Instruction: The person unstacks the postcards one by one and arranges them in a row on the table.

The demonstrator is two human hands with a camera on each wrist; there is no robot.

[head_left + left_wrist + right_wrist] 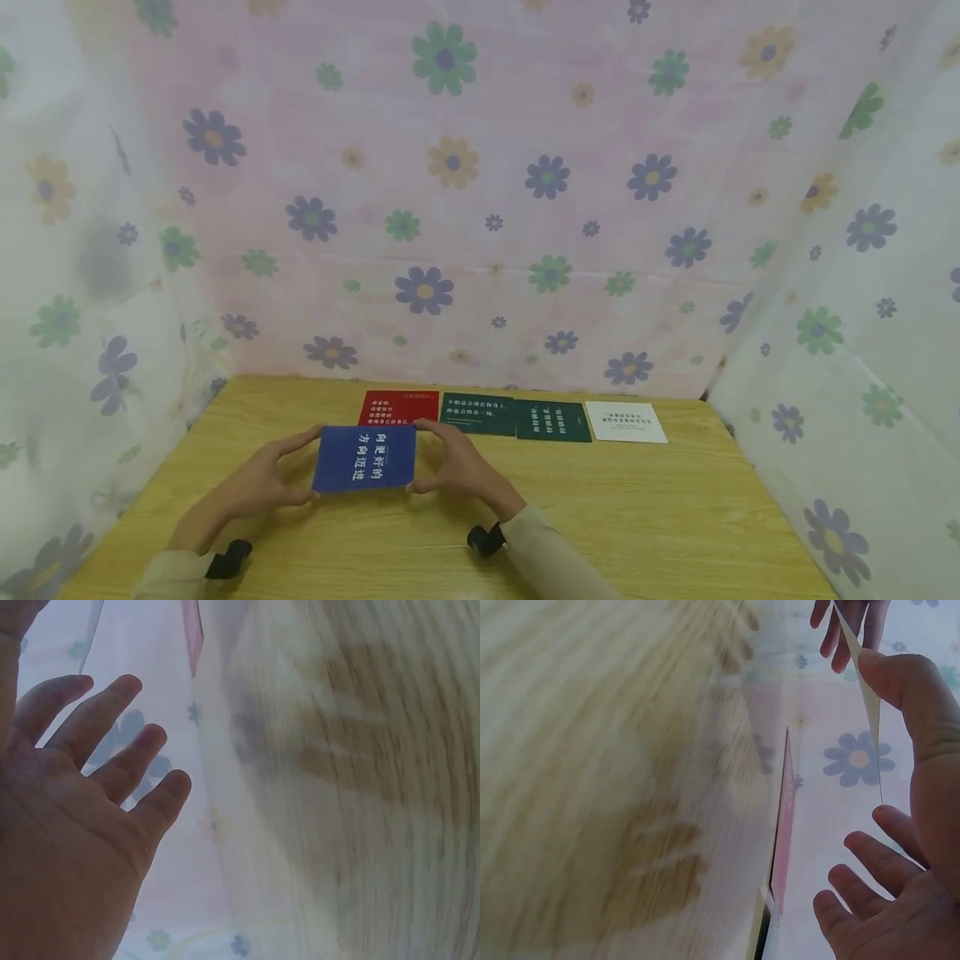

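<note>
A blue card (364,458) with white Chinese characters is held up over the table, its lettering turned sideways. My left hand (258,479) pinches its left edge between thumb and index finger. On the opposite edge, my right hand (459,463) pinches it the same way. The right wrist view catches the card (871,712) nearly edge-on, with the right thumb (900,679) against it. In the left wrist view the other fingers of the left hand (67,817) are spread; the card there is mostly out of sight.
Behind the blue card a red card (397,405) lies on the wooden table (600,517), partly covered. To its right, in a row, lie a dark green card (480,414), another dark green card (553,422) and a white card (627,422). Flowered sheeting (495,192) surrounds the table.
</note>
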